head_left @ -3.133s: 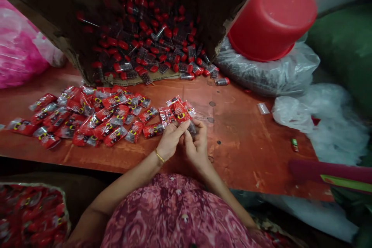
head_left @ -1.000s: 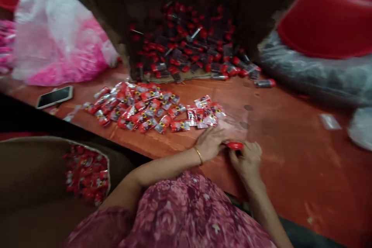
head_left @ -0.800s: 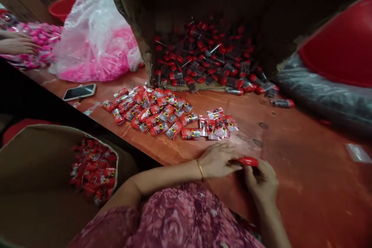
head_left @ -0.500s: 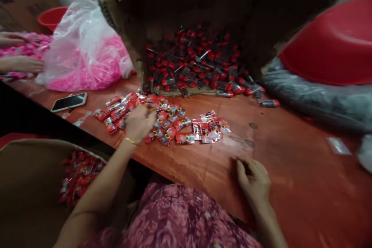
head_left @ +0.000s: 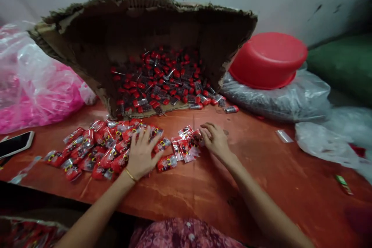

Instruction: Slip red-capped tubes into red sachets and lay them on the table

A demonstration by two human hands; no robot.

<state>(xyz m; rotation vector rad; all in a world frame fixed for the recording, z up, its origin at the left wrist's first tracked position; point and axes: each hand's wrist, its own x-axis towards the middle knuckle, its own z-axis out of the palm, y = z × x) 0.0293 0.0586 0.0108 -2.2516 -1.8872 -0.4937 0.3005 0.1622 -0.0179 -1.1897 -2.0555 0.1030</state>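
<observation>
My left hand (head_left: 143, 155), a gold bangle at its wrist, lies with spread fingers on the right part of a heap of filled red packets (head_left: 107, 151). My right hand (head_left: 215, 141) has its fingers bent but apart, at the right edge of a small pile of flat red packets (head_left: 186, 145); nothing shows in it. Behind both hands a torn cardboard box (head_left: 87, 66) lies open towards me, holding many small clear tubes with red caps (head_left: 162, 77). A few tubes have spilled past its front edge, one (head_left: 231, 109) lying farthest right.
Clear bags of pink items (head_left: 49, 93) and a phone (head_left: 17, 144) are on the left. A red basin (head_left: 269, 60) rests upside down on a filled plastic bag (head_left: 279, 99) at right. Below the table edge, a container holds red packets (head_left: 31, 234).
The view has turned to the right. My left hand has opened flat over the filled packets, and my right hand has moved forward to the flat packets, its fingers less curled.
</observation>
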